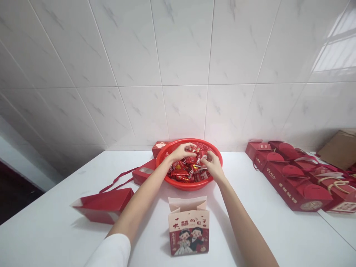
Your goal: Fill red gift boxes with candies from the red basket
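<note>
A round red plastic basket stands near the tiled wall, heaped with red-wrapped sweets. Over its left part reaches my left hand, fingers apart and curved above the sweets; nothing shows in them. At the basket's right side, my right hand has its thumb and fingers on a small red packet. Between my forearms, nearer to me, an open-topped paper box stands upright, with a cartoon couple printed on its front.
On the left lie a red bag with ribbon handles and a red box. A small red box sits behind the basket. Rows of red gift boxes and a brown carton are on the right.
</note>
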`<state>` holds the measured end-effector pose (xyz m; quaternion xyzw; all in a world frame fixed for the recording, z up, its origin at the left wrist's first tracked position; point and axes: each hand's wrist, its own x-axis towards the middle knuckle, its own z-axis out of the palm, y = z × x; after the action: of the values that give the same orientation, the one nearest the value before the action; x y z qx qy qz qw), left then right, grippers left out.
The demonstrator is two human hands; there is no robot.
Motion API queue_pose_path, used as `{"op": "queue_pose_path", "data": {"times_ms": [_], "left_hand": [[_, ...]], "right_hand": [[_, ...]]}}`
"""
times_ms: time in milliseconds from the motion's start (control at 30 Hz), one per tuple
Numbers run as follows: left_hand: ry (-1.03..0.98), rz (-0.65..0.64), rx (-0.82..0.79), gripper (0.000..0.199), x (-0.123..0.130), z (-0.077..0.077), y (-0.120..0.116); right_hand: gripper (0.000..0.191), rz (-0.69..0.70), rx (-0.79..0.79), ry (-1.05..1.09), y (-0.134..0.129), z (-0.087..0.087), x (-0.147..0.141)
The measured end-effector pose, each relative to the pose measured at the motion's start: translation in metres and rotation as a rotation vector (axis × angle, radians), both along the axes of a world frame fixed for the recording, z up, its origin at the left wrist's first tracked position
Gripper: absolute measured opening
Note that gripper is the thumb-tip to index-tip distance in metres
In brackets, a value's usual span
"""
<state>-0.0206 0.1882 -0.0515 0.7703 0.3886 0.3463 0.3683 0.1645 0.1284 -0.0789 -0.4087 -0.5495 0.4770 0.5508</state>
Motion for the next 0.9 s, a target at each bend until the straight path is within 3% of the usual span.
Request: {"op": "queue_pose_path", "data": {"times_ms": [167,333,700,800,900], "left_hand": [[-0.031,-0.012,0.024,0.046,0.01,0.01,-0.013],[-0.073,-0.01,0.012,0.041,0.017,0.014,-0.046],[-0.252,0.153,0.103,0.044,0.001,0.044,-0.121],[-0.333,0.152,0.051,0.048,0.001,0.048,-0.135],[-0.432,0.119,-0.052,0.05,0.004,0.051,-0.142]], "right_hand": [[0.027,0.066,-0.076,0.159,-0.007,0.012,0.003],[0.032,0.169,-0.157,0.255,-0.02,0.029,0.001],[0.03,0.34,-0.038,0.191,-0.06,0.062,-0.007],[0.03,0.389,-0.024,0.223,-0.072,0.069,-0.009],[0.034,0.302,0.01,0.247,-0.08,0.076,-0.008]]}}
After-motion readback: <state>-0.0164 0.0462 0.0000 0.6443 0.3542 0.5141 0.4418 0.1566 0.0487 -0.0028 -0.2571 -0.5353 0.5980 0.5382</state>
